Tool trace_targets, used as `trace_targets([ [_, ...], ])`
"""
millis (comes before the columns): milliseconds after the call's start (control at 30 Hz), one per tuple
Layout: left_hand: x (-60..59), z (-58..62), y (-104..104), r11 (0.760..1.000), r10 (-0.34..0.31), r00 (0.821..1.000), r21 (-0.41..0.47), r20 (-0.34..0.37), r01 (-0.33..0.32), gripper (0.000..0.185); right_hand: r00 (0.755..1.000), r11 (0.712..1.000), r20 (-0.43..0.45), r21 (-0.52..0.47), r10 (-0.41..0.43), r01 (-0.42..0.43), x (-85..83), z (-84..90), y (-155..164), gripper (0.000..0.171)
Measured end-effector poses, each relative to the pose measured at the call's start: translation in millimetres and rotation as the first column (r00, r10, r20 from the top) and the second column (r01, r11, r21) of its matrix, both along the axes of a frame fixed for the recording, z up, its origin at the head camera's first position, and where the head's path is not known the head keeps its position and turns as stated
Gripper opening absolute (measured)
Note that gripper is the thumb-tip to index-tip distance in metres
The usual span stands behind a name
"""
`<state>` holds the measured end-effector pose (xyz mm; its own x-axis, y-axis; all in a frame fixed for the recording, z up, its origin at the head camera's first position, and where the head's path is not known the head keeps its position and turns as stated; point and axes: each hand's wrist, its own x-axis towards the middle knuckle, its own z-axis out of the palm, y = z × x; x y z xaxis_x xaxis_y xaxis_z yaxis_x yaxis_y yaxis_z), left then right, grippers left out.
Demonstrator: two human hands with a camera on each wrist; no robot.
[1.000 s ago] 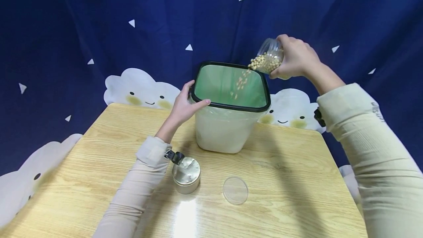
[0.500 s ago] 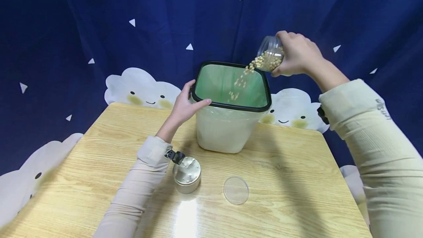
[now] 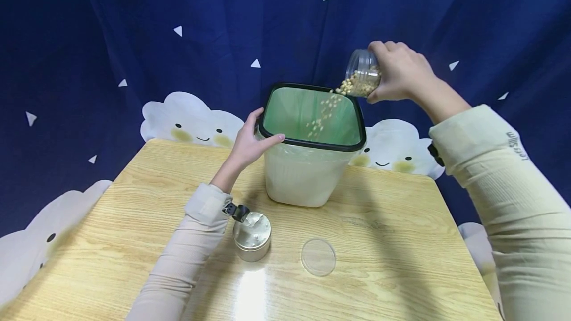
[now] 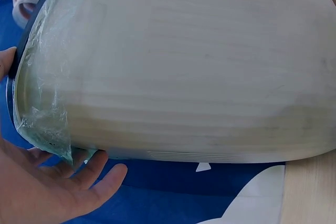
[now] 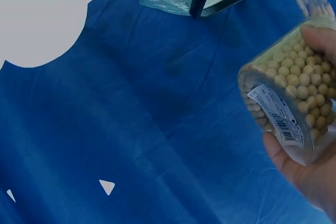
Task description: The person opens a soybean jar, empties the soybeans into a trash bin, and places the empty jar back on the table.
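My right hand (image 3: 401, 73) grips a clear plastic jar (image 3: 358, 61), tilted with its mouth toward the left. Soybeans (image 3: 327, 108) stream from the mouth into a white trash bin (image 3: 303, 175), which has a black rim and a green liner bag (image 3: 285, 108). In the right wrist view many soybeans (image 5: 302, 72) still fill the jar, and a barcode label (image 5: 278, 116) shows on its base. My left hand (image 3: 250, 140) holds the bin at its left corner, thumb over the front rim. The left wrist view shows its fingers (image 4: 100, 184) curving along the bin's side.
A round silver tin (image 3: 252, 244) stands on the wooden table (image 3: 379, 281) beside my left wrist. To its right lies a clear round lid (image 3: 318, 257). Behind the table hangs a blue curtain (image 3: 214, 24) printed with clouds and triangles.
Soybeans keep falling into the bin, and fewer show in the jar. My right hand has risen slightly with the jar. The left hand stays at the rim.
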<state>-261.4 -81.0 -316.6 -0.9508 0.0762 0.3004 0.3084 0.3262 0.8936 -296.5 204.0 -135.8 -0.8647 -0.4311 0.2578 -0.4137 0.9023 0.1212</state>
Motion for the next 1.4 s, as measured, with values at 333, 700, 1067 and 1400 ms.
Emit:
trace_targets([
  [333,0.2,0.2,0.2,1.000,-0.010,1.000,0.013,0.003,0.010,0.084,1.000,0.998,-0.018,0.065,0.022,-0.021,6.1,1.6,-3.2,0.092],
  [700,-1.0,0.0,-0.7,1.000,-0.005,1.000,0.009,0.007,0.005,0.084,0.997,0.984,-0.056,0.173,0.050,-0.039,7.5,-0.9,-9.3,0.093],
  [1067,-0.6,1.9,-2.9,1.000,-0.002,1.000,0.000,0.012,0.002,0.084,0.992,0.963,-0.084,0.259,0.094,-0.069,10.4,-5.1,-18.4,0.091],
  [1400,1.0,3.0,-2.1,1.000,-0.003,1.000,-0.002,0.016,0.003,0.084,0.980,0.930,-0.120,0.350,0.160,-0.109,11.8,-13.0,-21.5,0.085],
])
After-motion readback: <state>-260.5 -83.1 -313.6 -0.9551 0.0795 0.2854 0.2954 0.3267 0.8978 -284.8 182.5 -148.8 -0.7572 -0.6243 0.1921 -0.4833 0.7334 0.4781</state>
